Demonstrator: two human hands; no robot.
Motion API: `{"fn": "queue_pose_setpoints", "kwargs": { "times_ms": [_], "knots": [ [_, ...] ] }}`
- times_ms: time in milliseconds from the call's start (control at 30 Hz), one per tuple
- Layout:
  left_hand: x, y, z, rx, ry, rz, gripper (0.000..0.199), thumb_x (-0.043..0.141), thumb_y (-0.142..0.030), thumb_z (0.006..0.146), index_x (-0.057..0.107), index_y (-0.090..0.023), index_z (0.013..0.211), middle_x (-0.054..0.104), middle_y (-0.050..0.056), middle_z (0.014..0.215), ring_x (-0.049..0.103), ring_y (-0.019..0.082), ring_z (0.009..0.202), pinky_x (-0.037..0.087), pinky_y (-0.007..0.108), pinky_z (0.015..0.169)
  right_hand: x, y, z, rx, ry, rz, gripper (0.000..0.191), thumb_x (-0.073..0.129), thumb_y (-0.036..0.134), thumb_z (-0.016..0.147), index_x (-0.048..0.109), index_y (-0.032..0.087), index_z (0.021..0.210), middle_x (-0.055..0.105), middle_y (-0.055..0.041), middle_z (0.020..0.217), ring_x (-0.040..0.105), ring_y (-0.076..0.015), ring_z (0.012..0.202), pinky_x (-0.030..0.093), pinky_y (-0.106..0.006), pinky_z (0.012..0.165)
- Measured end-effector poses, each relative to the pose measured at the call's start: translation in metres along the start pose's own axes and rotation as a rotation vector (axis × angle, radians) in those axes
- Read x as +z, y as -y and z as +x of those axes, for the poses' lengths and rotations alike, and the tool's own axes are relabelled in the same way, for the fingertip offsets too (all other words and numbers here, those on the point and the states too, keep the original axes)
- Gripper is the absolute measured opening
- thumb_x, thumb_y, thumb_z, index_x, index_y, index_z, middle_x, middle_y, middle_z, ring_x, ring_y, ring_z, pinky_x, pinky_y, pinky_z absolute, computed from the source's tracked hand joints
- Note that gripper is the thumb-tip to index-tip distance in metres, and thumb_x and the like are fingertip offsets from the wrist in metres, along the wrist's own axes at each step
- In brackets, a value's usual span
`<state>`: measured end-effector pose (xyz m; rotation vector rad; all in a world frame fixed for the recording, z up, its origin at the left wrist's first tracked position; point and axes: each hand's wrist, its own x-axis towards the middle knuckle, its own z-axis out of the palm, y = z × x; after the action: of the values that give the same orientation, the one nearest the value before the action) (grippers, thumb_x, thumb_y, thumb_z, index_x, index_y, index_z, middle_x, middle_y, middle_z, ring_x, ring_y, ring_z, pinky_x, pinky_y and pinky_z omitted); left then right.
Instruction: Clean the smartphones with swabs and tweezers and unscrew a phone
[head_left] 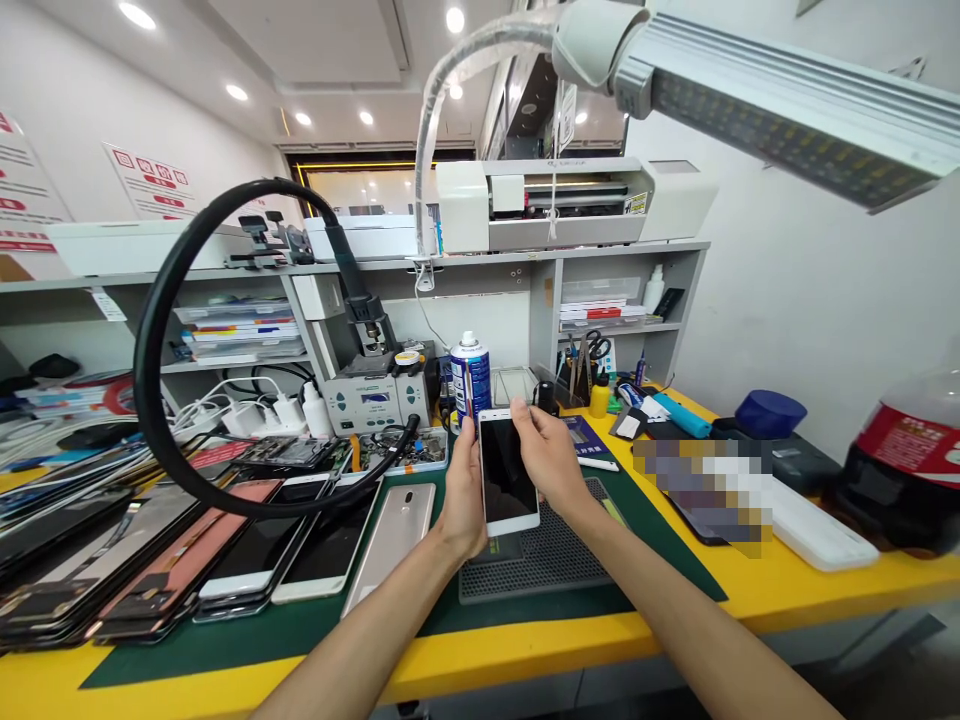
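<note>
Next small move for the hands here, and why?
Probably lower the white-framed smartphone onto the grey perforated mat, screen up. The left hand and right hand both hold it, its dark screen faces the camera, and the mat shows just below and behind it in this view.

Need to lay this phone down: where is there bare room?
The dark-green mat is bare between the grey perforated pad and the yellow tabletop on the right. The pad's front, below the white-framed phone, has room too. Crowded: the mat's left side, with flat rectangular phones.
</note>
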<state>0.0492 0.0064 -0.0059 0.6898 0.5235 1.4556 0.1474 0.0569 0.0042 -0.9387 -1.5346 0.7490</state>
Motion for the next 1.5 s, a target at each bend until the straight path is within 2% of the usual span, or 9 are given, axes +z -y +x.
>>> {"fn": "queue_pose_setpoints", "kwargs": {
  "times_ms": [333,500,667,767,933,1033,1200,1333,1500],
  "knots": [
    [-0.001,-0.012,-0.002,-0.110,0.044,0.003,0.059,0.046,-0.062,0.090,0.068,-0.015,0.117,0.076,0.012,0.089,0.073,0.029,0.082,0.059,0.041,0.077,-0.005,0.001,-0.002,0.366,0.173,0.360,0.055,0.049,0.074,0.084,0.045,0.023,0.063,0.035,0.0070,0.042,0.034,-0.0106,0.029,0.027,-0.023,0.024],
    [-0.005,-0.019,0.002,-0.144,0.127,-0.055,0.062,0.042,-0.063,0.092,0.069,-0.010,0.110,0.074,0.014,0.083,0.072,0.027,0.072,0.059,0.040,0.068,-0.010,0.005,0.001,0.375,0.276,0.572,0.045,0.061,0.064,0.082,0.061,0.019,0.080,0.037,0.0072,0.050,0.035,-0.0085,0.035,0.031,-0.020,0.026],
    [-0.008,-0.033,0.003,-0.079,0.137,-0.086,0.058,0.038,-0.058,0.095,0.068,-0.010,0.111,0.073,0.013,0.082,0.071,0.025,0.068,0.059,0.039,0.064,-0.011,0.006,0.003,0.197,0.191,0.452,0.045,0.073,0.055,0.075,0.069,0.017,0.099,0.054,0.0028,0.063,0.046,-0.0091,0.046,0.040,-0.020,0.036],
    [-0.011,-0.041,0.004,-0.061,0.096,-0.059,0.054,0.041,-0.056,0.095,0.068,-0.012,0.110,0.073,0.011,0.081,0.071,0.025,0.068,0.058,0.037,0.064,-0.011,0.006,0.003,0.143,0.260,0.322,0.045,0.073,0.054,0.076,0.070,0.016,0.101,0.058,0.0017,0.067,0.052,-0.0104,0.053,0.047,-0.022,0.046],
    [-0.015,-0.047,0.006,-0.003,0.041,-0.026,0.050,0.046,-0.054,0.093,0.070,-0.012,0.107,0.073,0.010,0.080,0.071,0.025,0.070,0.057,0.036,0.066,-0.011,0.004,0.000,0.043,0.426,0.078,0.044,0.065,0.060,0.081,0.065,0.017,0.074,0.061,0.0008,0.064,0.056,-0.0125,0.056,0.047,-0.023,0.051],
    [-0.014,-0.048,0.005,-0.022,0.037,-0.011,0.055,0.044,-0.057,0.093,0.070,-0.010,0.105,0.074,0.012,0.082,0.071,0.027,0.073,0.057,0.036,0.066,-0.009,0.004,-0.002,0.122,0.445,-0.094,0.057,0.057,0.070,0.081,0.063,0.016,0.063,0.066,-0.0041,0.059,0.059,-0.0149,0.050,0.046,-0.025,0.046],
    [-0.014,-0.050,0.005,-0.020,0.046,0.015,0.061,0.040,-0.060,0.092,0.070,-0.007,0.101,0.074,0.017,0.087,0.071,0.029,0.074,0.057,0.039,0.065,-0.006,0.005,-0.005,0.359,0.643,-0.180,0.081,0.036,0.082,0.083,0.059,0.015,0.043,0.063,-0.0116,0.045,0.055,-0.0137,0.033,0.048,-0.026,0.038],
    [-0.019,-0.051,0.009,-0.017,0.044,-0.016,0.063,0.039,-0.061,0.091,0.070,-0.007,0.100,0.074,0.017,0.086,0.071,0.030,0.074,0.058,0.040,0.065,-0.006,0.004,-0.006,0.391,0.705,-0.101,0.077,0.042,0.080,0.083,0.058,0.015,0.047,0.060,-0.0080,0.043,0.053,-0.0121,0.030,0.042,-0.022,0.032],
    [-0.019,-0.055,0.010,0.029,-0.021,-0.066,0.061,0.039,-0.059,0.092,0.070,-0.008,0.102,0.074,0.015,0.083,0.072,0.028,0.072,0.058,0.039,0.065,-0.008,0.003,-0.006,0.342,0.761,0.060,0.055,0.057,0.068,0.084,0.056,0.016,0.065,0.059,0.0000,0.051,0.057,-0.0114,0.039,0.044,-0.021,0.038]
  ]
}}
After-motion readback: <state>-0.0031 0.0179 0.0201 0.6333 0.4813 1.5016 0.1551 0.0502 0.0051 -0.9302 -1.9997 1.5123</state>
